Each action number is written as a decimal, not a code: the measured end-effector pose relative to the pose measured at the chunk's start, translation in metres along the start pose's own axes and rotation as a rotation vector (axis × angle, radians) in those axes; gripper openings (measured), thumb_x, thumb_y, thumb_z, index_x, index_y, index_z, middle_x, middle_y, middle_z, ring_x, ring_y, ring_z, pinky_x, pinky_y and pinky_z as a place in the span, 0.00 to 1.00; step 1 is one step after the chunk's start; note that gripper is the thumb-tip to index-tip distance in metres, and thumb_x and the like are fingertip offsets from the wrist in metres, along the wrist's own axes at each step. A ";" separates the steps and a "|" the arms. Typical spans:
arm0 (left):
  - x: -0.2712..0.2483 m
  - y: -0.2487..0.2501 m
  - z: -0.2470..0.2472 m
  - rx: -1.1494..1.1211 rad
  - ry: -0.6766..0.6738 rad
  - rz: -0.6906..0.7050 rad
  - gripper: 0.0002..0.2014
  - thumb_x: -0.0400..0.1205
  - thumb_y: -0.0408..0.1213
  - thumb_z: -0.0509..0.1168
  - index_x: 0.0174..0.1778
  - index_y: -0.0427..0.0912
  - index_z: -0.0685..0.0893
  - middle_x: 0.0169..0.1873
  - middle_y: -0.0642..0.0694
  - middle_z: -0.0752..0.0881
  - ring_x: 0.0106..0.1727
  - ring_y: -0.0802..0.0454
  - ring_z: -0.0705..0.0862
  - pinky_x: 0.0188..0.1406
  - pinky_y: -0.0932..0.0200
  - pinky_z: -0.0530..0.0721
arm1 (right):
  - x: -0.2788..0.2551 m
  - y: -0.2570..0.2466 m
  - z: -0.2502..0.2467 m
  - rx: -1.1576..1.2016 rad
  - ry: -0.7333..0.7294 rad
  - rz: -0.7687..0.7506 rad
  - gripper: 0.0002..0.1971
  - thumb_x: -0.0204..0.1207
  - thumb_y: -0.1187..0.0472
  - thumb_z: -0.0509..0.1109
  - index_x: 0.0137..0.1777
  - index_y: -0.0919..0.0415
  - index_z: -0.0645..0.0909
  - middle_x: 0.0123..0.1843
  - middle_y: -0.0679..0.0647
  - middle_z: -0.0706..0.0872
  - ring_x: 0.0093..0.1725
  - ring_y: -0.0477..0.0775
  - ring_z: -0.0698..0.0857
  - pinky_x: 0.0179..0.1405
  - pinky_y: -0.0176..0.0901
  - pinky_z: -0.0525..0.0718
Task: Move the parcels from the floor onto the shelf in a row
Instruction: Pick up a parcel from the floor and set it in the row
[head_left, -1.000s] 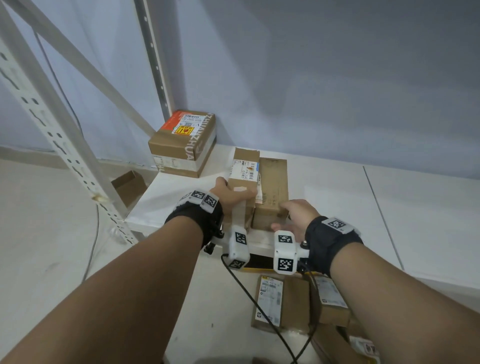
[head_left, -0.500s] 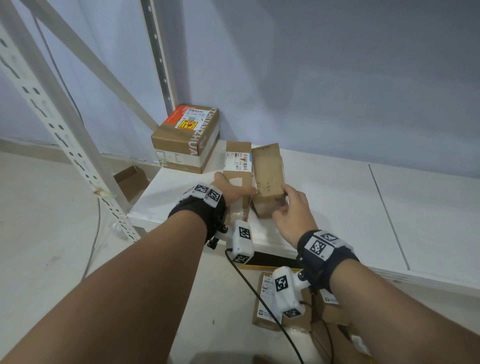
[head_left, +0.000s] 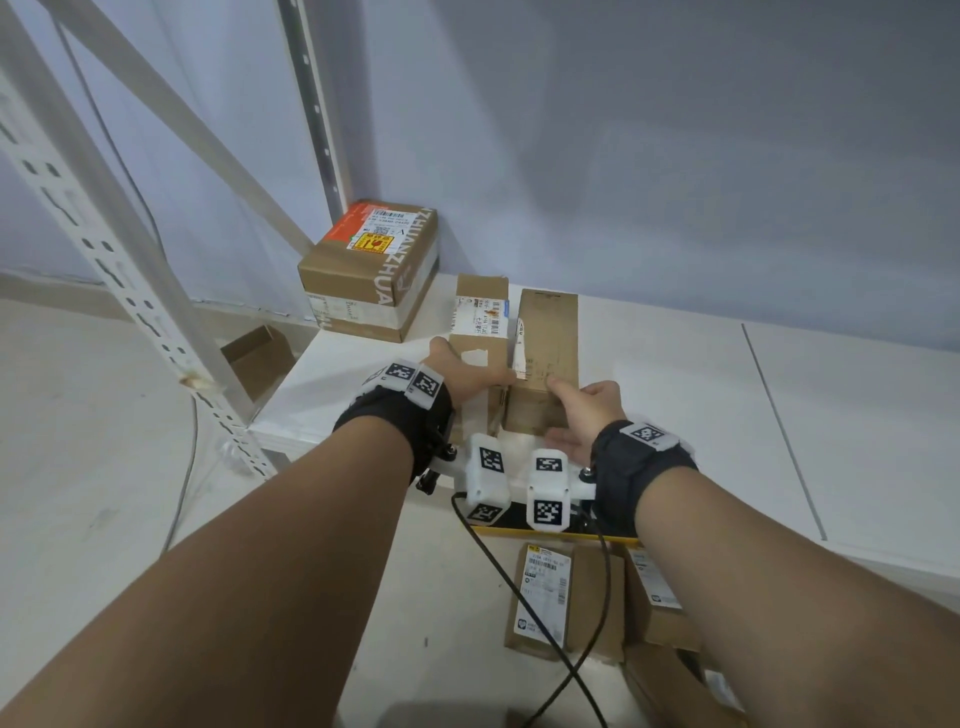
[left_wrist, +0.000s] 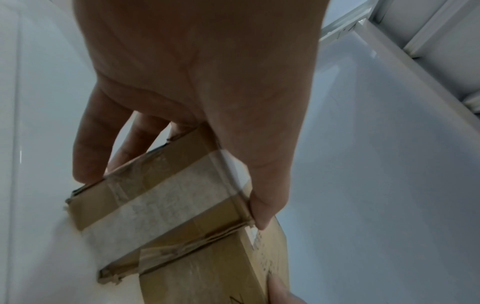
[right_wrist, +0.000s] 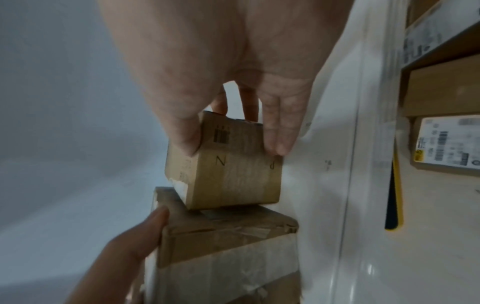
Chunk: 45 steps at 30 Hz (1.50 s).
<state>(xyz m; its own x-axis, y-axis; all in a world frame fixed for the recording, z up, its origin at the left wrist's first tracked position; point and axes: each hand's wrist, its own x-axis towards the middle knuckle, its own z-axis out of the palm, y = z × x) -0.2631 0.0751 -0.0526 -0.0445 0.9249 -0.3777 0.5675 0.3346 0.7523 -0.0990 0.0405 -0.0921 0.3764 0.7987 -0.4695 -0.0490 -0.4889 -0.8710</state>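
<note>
Two long narrow cardboard parcels lie side by side on the white shelf board (head_left: 675, 405), their sides touching. The left one (head_left: 480, 332) carries a white label; the right one (head_left: 548, 343) is plain. My left hand (head_left: 475, 366) grips the taped near end of the labelled parcel (left_wrist: 166, 201), thumb on top and fingers down its left side. My right hand (head_left: 563, 413) grips the near end of the plain parcel (right_wrist: 233, 168), thumb on one edge and fingers on the other. A larger parcel (head_left: 371, 270) with an orange label stands in the shelf's back left corner.
Several more parcels (head_left: 566, 597) lie on the floor below the shelf's front edge, with a black cable (head_left: 519, 587) across them. A perforated white upright (head_left: 104, 260) and diagonal brace stand at left. A small open carton (head_left: 257, 358) sits on the floor beside the shelf.
Both narrow parcels have slid further back on the shelf. The plain parcel, skewed half a second ago, now lies parallel to the labelled one, with my right hand back on its end.
</note>
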 end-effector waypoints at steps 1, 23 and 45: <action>0.000 0.000 0.000 -0.008 0.004 0.003 0.48 0.70 0.52 0.79 0.79 0.37 0.62 0.68 0.40 0.79 0.66 0.41 0.81 0.52 0.50 0.82 | 0.001 0.000 0.000 -0.051 0.004 -0.027 0.23 0.68 0.45 0.75 0.50 0.57 0.66 0.49 0.54 0.77 0.48 0.55 0.82 0.49 0.57 0.89; 0.028 0.014 -0.015 0.035 0.090 0.016 0.48 0.62 0.60 0.78 0.73 0.46 0.63 0.60 0.44 0.81 0.57 0.40 0.85 0.55 0.41 0.88 | 0.029 -0.031 0.038 -0.472 0.158 -0.467 0.24 0.65 0.48 0.78 0.48 0.58 0.68 0.50 0.55 0.78 0.42 0.54 0.78 0.28 0.39 0.70; 0.071 0.019 -0.038 0.142 0.231 0.198 0.22 0.84 0.37 0.65 0.75 0.41 0.77 0.78 0.42 0.58 0.63 0.42 0.81 0.71 0.53 0.78 | 0.086 -0.079 0.069 -0.380 0.007 -0.416 0.19 0.73 0.72 0.63 0.63 0.58 0.75 0.55 0.53 0.81 0.46 0.50 0.81 0.46 0.40 0.79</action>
<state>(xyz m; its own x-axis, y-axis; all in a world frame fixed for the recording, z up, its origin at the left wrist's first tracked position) -0.2864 0.1540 -0.0447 -0.0975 0.9914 -0.0872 0.6922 0.1305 0.7098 -0.1270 0.1720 -0.0738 0.2988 0.9495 -0.0954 0.4408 -0.2260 -0.8687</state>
